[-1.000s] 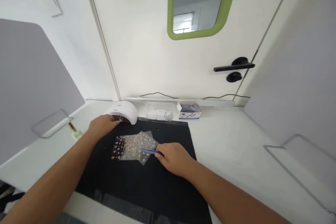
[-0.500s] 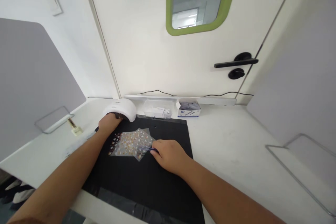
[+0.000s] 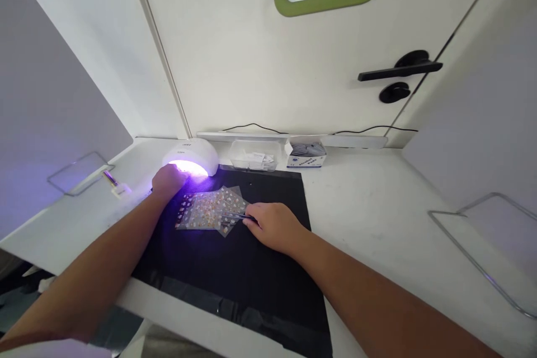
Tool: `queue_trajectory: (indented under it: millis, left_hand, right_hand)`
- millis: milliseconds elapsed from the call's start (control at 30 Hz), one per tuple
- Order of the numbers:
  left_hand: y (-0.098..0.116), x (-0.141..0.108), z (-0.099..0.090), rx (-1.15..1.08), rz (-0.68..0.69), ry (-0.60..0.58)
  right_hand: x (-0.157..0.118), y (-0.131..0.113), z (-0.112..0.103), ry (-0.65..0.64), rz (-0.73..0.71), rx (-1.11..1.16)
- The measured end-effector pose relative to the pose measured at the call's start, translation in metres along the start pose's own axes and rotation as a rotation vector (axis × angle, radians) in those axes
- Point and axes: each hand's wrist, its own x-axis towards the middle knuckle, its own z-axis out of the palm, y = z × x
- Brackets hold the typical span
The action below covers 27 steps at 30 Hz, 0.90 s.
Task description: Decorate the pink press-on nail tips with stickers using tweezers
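My left hand (image 3: 169, 180) is at the opening of a white dome-shaped lamp (image 3: 193, 152), which glows purple; its fingers are lost in the glare. In my right hand (image 3: 274, 226) is a pair of tweezers (image 3: 235, 216), closed in the fingers and pointing left. The tweezers' tips lie over patterned sticker sheets (image 3: 203, 210), which overlap one another on a black mat (image 3: 247, 268).
Behind the mat stand a clear tray (image 3: 255, 156) with white packets and an open box of alcohol pads (image 3: 306, 155). A small bottle (image 3: 120, 189) lies at the left. Wire stands (image 3: 474, 257) flank the white table (image 3: 373, 212).
The lamp has lit up purple. My left hand has drawn back slightly from the lamp's opening. The whole view has shifted, with the table higher in it. My right hand still holds the tweezers.
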Motion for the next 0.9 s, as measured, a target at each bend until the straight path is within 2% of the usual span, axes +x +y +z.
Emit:
queue_trajectory:
  millis: [133,267,400,533,633,700,800,900]
  left_hand:
    - [-0.012,-0.028,-0.014,-0.041,-0.045,0.018]
    - [-0.035,-0.066,-0.023,-0.120,-0.038,0.104]
    - [-0.066,-0.109,-0.018,-0.218,-0.063,0.164]
    - [-0.093,-0.154,-0.005,-0.330,-0.017,0.161]
    - [-0.100,-0.179,0.003,-0.509,0.126,0.122]
    - [-0.098,-0.187,0.006,-0.582,0.257,0.066]
    - [-0.084,-0.185,0.009,-0.576,0.464,-0.042]
    - [-0.060,-0.173,0.009,-0.537,0.673,-0.186]
  right_hand:
    - [0.000,0.001,0.000,0.004,0.002,-0.004]
    - [0.001,0.002,0.001,0.011,0.006,-0.008]
    - [0.002,0.003,0.002,0.024,0.017,-0.005]
    - [0.002,0.005,0.001,0.053,0.072,0.007]
    - [0.004,0.008,-0.001,0.094,0.174,0.005]
    - [0.005,0.011,-0.003,0.119,0.246,-0.002]
    - [0.005,0.016,-0.004,0.139,0.316,-0.014]
    - [0.003,0.022,-0.004,0.147,0.340,-0.022]
